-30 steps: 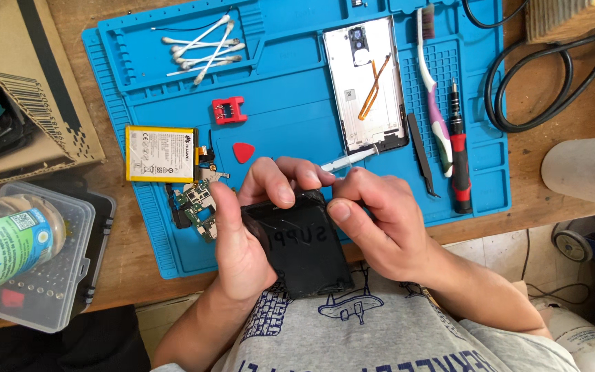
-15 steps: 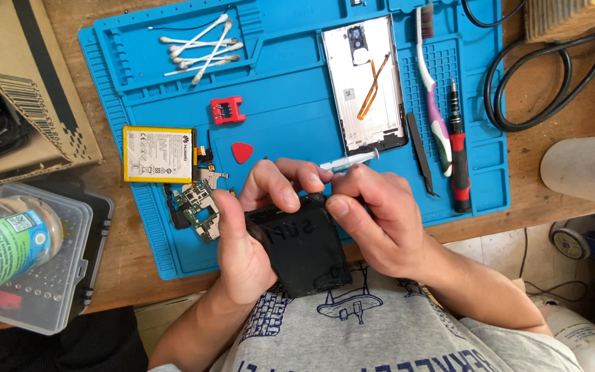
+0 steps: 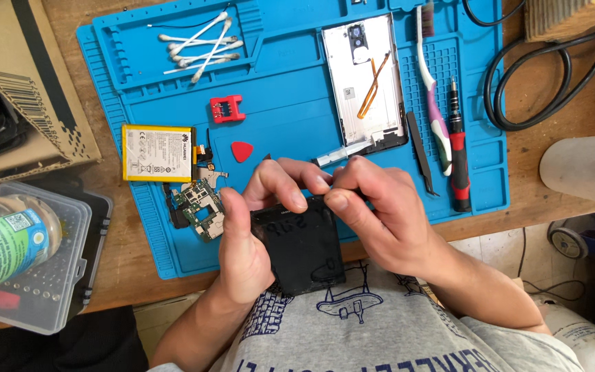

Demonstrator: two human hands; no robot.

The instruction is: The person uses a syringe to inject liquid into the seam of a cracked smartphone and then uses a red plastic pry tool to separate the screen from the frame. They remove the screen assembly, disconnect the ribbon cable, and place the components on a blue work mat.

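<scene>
Over blue repair mat (image 3: 297, 131) on wooden bench (image 3: 552, 76), left hand (image 3: 256, 234), right hand (image 3: 380, 213) gripping black phone (image 3: 304, 251)

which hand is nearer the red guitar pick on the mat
Left. The left hand has its fingertips just right of and below the red pick. The right hand sits farther right, past the black phone panel.

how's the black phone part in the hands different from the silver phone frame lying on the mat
The black phone part is dark and plain-faced, gripped by the left hand and right hand at the near edge of the blue mat. The silver phone frame is pale, lies untouched farther up the mat, and shows an orange ribbon cable inside. Both are flat, phone-sized rectangles lying lengthwise away from the person.
</scene>
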